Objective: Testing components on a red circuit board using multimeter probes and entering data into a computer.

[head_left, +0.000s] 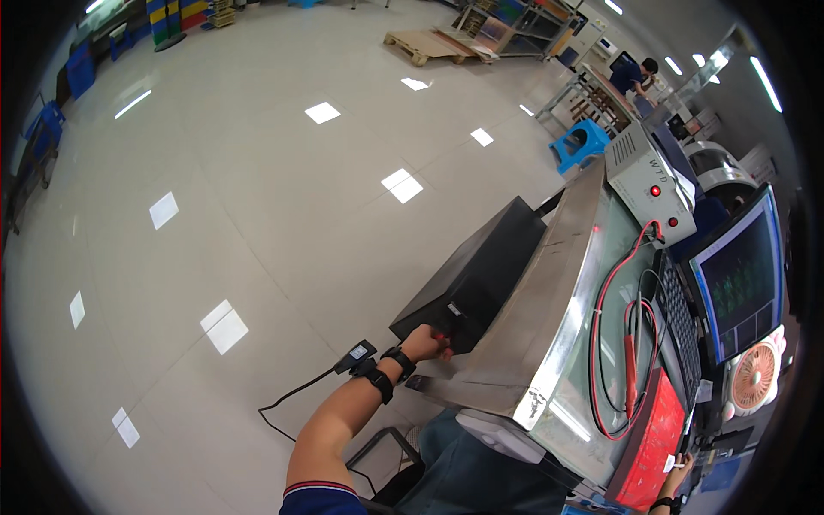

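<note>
My left hand reaches to the front of a black computer case beside the workbench. Its fingers are curled at the lower part of the case front, with a small red spot at the fingertips. Whether that is a button or a held piece I cannot make out. Black bands circle that wrist, and a dark handheld device with a small screen and a cable is close by it. At the lower right, my right hand is by the end of a red box; its fingers are too small to read.
On the glass-topped bench are a grey power unit, coiled red and black test leads, a keyboard, a monitor and a small fan. Beyond are a blue stool, a pallet and another person.
</note>
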Demonstrator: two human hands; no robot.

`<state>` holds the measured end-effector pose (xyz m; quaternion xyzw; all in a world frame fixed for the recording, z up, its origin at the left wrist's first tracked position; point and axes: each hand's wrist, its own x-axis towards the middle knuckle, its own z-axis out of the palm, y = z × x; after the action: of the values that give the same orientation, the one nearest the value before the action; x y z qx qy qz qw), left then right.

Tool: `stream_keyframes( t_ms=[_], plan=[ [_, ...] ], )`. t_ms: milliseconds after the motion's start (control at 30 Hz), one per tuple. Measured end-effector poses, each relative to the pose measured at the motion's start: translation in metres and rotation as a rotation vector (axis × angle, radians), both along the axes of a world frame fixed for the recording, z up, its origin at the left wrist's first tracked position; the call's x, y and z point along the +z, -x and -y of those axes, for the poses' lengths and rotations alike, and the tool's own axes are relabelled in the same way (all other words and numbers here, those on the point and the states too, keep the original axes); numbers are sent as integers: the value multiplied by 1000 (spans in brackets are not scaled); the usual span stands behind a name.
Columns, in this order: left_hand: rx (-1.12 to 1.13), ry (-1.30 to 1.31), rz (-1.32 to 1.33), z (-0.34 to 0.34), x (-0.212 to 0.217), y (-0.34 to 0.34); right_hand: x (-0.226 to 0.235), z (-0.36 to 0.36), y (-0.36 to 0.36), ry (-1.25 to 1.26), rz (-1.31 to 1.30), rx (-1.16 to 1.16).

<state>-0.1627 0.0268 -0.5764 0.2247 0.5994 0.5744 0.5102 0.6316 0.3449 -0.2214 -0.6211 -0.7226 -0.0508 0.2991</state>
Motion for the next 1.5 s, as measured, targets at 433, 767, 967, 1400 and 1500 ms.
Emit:
stream_keyframes(
  t_ms=[433,767,967,1400,1500],
  plan=[
    [-35,-21,-341,28,-35,30,9,85,147,13,-187,-247],
    [-167,202,-438,77,-3,59,18,99,141,-38,-266,-254],
    [-204,451,-518,147,3,74,31,95,141,-71,-311,-226],
    [-770,396,-520,170,37,-26,41,50,132,-212,-51,10],
    [-1260,515,-694,134,3,-69,36,51,131,-147,-119,35]
  ],
)
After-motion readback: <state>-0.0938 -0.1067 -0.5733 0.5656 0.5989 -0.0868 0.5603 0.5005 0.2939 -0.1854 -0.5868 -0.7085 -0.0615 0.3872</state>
